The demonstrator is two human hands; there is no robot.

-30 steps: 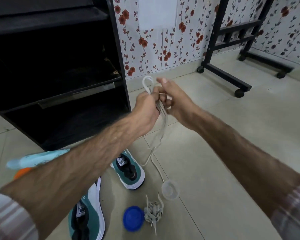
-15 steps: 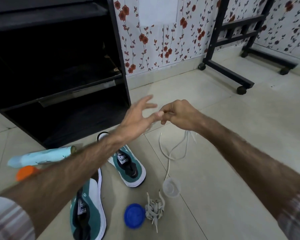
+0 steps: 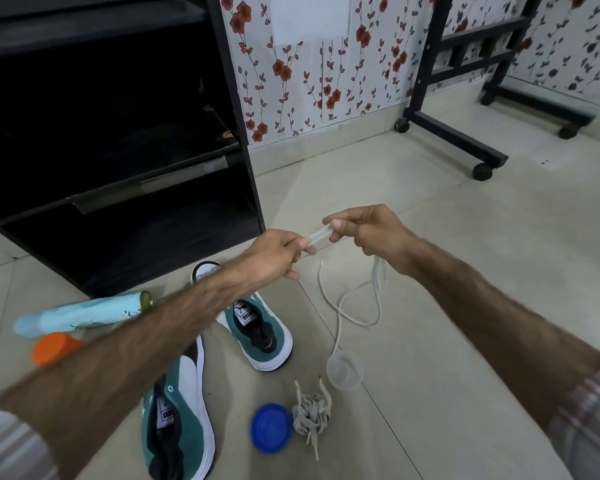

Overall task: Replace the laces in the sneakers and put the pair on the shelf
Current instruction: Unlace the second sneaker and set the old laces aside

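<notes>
A white lace (image 3: 352, 308) is stretched between my two hands, and the rest of it trails in loops down to the floor. My left hand (image 3: 274, 252) pinches one part of it, and my right hand (image 3: 368, 230) pinches it a little higher and to the right. Two green-and-white sneakers without laces lie on the tiles below my left arm: one (image 3: 257, 327) points away from me, the other (image 3: 177, 417) sits nearer the bottom edge. A bundle of grey laces (image 3: 310, 412) lies on the floor. The black shelf (image 3: 118, 188) stands at the left.
A blue round lid (image 3: 271, 427) and a clear plastic cup (image 3: 345, 368) lie beside the grey bundle. A light blue spray can (image 3: 80, 315) and an orange cap (image 3: 54, 346) lie at the left. A black wheeled frame (image 3: 458, 140) stands by the flowered wall.
My hands came down from in front of the wall and drew apart. The bunched white lace dropped into loops on the floor, and my left hand, briefly spread, now pinches it again.
</notes>
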